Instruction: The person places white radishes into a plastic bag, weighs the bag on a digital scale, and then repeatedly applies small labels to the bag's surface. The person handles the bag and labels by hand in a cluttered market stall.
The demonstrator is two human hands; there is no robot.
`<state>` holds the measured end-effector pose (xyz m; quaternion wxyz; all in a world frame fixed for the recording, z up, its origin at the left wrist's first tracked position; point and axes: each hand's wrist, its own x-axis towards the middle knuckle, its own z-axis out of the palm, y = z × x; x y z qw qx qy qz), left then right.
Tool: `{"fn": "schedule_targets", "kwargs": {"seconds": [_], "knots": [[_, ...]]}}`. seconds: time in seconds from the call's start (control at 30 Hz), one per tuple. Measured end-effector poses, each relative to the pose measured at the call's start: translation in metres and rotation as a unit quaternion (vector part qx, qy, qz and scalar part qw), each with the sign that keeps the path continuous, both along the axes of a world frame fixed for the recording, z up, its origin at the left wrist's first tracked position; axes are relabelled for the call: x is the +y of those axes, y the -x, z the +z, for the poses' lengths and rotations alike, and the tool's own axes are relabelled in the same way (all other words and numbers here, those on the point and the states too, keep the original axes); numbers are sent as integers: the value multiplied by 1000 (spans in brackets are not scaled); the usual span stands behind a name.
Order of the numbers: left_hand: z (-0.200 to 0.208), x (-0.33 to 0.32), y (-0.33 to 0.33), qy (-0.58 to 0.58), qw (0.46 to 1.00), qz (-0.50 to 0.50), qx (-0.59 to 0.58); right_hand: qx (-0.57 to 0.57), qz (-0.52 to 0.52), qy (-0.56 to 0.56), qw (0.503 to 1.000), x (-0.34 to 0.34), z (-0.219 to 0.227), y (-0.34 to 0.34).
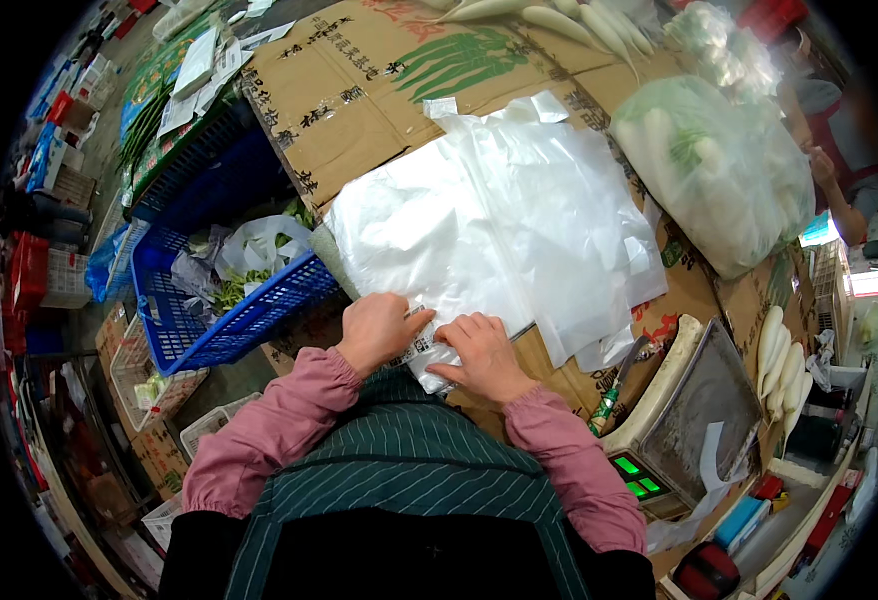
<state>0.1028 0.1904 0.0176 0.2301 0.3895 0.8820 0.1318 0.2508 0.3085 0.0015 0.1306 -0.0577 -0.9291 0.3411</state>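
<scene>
A stack of white plastic bags lies spread over flattened cardboard in front of me. At its near edge, close to my apron, my left hand is closed with the thumb and forefinger pinching the plastic. Beside it, my right hand bends its fingers over the same bag edge, thumb below, gripping a crumpled piece that bears dark print. The two hands are a short gap apart. Clearer plastic bags overlap the stack on the right.
A blue crate with greens and bags stands left. Right are a scale with green displays, a green-handled knife, a bag of white radishes and loose radishes. Cardboard covers the far side. Another person is at the right.
</scene>
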Motion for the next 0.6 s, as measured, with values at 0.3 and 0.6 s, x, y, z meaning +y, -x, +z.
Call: {"fn": "schedule_targets", "kwargs": {"seconds": [0.3, 0.6], "knots": [[13, -85, 24, -82, 862, 124, -485, 30, -30, 33, 999, -6, -15, -6], [17, -79, 5, -169, 904, 38, -391, 44, -280, 336, 899, 38, 10, -14]]}}
